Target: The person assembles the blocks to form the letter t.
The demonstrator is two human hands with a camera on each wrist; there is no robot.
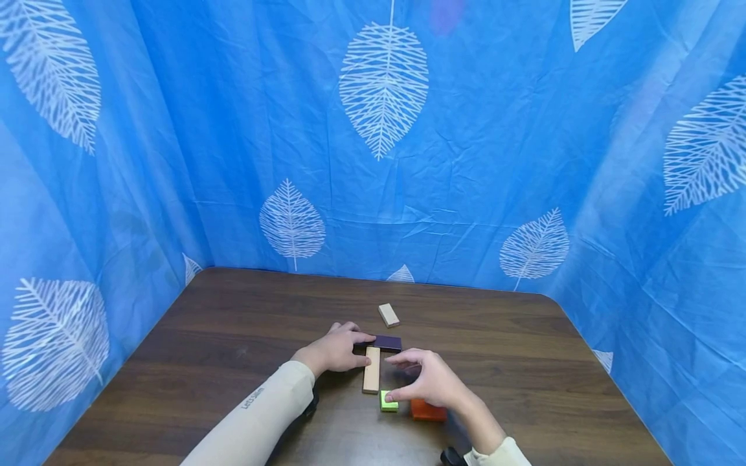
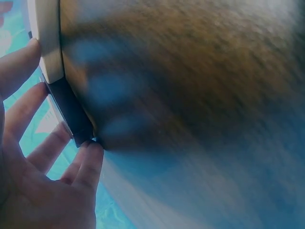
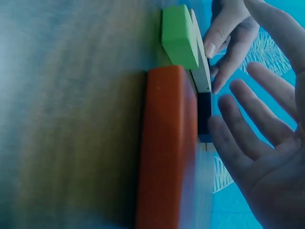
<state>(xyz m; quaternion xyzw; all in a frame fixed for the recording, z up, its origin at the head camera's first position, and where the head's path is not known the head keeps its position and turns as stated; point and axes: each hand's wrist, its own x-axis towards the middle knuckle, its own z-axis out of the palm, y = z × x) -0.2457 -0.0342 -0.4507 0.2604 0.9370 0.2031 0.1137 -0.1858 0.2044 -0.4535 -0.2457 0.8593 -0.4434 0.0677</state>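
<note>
Stretched across the table, my left hand (image 1: 333,350) touches two blocks laid end to side. Its thumb is at the edge of a long pale wooden block (image 1: 371,375), and its other fingertips lie along a dark purple block (image 1: 389,343). In the left wrist view these fingers (image 2: 90,164) are fairly straight beside the dark block (image 2: 71,109). My right hand (image 1: 434,383) hovers with spread fingers and holds nothing. Below it are a bright green block (image 1: 388,406), overlapped by the thumb in the head view, and an orange-red block (image 3: 159,148), partly hidden by the hand there.
A shorter pale wooden block (image 1: 388,315) lies farther back, beyond the dark one. The brown wood-grain table (image 1: 495,336) has rounded far corners. Blue cloth (image 1: 466,162) with white leaf prints hangs behind it and on both sides.
</note>
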